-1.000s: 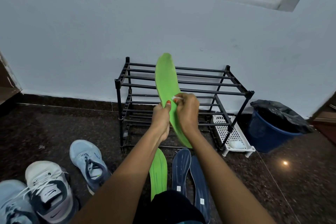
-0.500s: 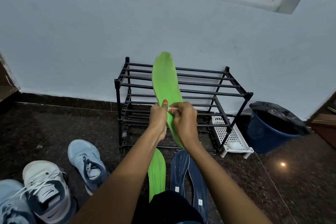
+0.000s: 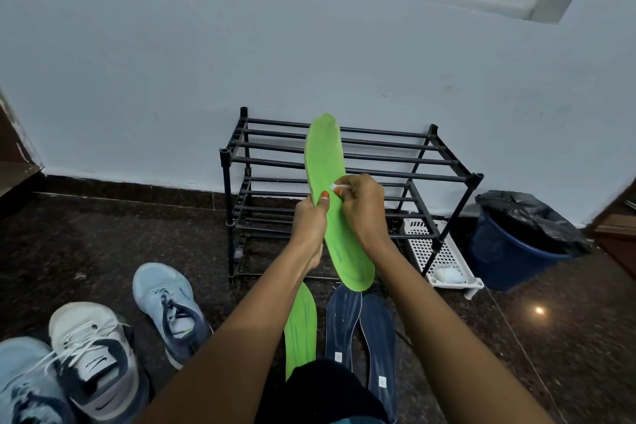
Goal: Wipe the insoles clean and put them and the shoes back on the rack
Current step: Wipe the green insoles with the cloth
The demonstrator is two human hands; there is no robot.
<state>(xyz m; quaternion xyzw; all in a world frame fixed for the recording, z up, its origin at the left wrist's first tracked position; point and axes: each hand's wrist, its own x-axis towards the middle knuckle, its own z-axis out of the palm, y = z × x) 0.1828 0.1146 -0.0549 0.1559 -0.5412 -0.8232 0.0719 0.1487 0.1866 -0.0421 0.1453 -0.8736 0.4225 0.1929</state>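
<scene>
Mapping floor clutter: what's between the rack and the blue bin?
Head view: a white perforated tray sits on the floor between rack and bin, by the rack's right front leg, holding a white wad.

two green insoles [image 3: 324, 155], two navy insoles [image 3: 342, 320], three shoes [image 3: 165, 303], one rack [image 3: 395, 162], one bin [image 3: 499, 260], one tray [image 3: 442, 260].

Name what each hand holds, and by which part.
The left hand grips the raised green insole at mid-length, thumb on its face. The right hand pinches a small white wipe, held against that face.
</scene>
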